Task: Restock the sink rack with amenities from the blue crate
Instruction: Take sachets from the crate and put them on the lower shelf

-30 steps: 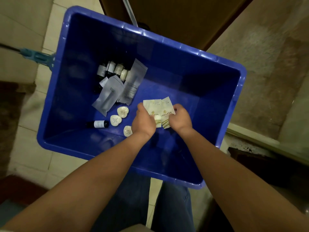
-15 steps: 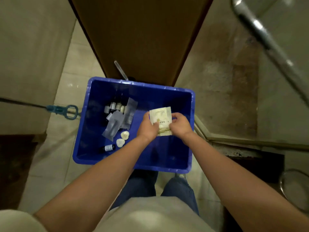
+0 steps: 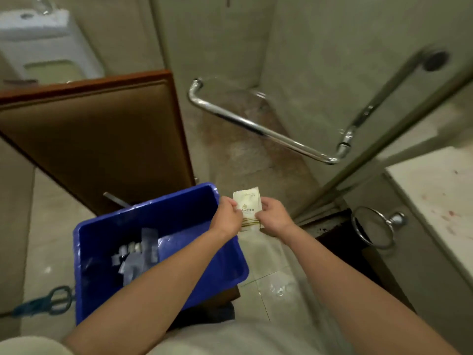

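Head view: left hand (image 3: 226,217) and right hand (image 3: 275,216) both pinching cream sachets (image 3: 247,206); gold emblem, print illegible; beside blue crate (image 3: 166,216)

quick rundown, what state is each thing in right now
cream sachets, pinched between both hands, outside the crate past its far right corner
left hand, pinching the sachets' left edge
right hand, pinching their right edge
blue crate, open-topped, on the floor, partly stocked
small bottles, in the crate, blurred
grey packets, loose beside the bottles
brown door, standing open
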Available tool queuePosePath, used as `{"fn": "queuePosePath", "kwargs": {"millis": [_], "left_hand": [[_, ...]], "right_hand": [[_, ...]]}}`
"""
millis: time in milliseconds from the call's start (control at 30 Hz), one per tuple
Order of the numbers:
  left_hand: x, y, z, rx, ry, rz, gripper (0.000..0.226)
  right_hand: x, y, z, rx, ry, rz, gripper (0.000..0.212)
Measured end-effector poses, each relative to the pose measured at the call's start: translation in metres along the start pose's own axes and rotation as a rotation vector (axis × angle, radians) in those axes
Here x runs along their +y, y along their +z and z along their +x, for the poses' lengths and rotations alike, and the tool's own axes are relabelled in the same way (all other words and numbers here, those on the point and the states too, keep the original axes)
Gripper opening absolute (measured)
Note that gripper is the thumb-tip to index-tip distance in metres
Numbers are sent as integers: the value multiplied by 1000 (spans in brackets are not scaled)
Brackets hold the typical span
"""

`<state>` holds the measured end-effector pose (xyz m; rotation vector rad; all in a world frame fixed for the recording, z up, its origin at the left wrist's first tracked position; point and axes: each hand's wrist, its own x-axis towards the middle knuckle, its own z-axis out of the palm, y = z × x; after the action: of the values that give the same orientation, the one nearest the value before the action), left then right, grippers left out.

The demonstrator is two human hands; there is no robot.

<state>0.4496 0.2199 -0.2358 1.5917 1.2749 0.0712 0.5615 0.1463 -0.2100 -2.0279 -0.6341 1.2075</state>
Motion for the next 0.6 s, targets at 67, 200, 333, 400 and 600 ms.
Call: {"fn": "queuePosePath", "kwargs": {"millis": [67,200,333,400,600], "left_hand": [[19,18,-8,-56,57,14,12],[51,60,-36,-148,207,30,18],[75,102,-78,-229,339,90,25],[83,123,-103,-275,403,131,27],[98,173,-164,-371,562,271,31]], "right_hand": [[8,-23,-18,84,-1,16,50],[31,-66,-70,255,9,24,47],[63,-103,-133,430,-6,-118,61],[80,-117,-167,468,-3,-148,71],[124,-143,-250,564,78,-262,86]]}}
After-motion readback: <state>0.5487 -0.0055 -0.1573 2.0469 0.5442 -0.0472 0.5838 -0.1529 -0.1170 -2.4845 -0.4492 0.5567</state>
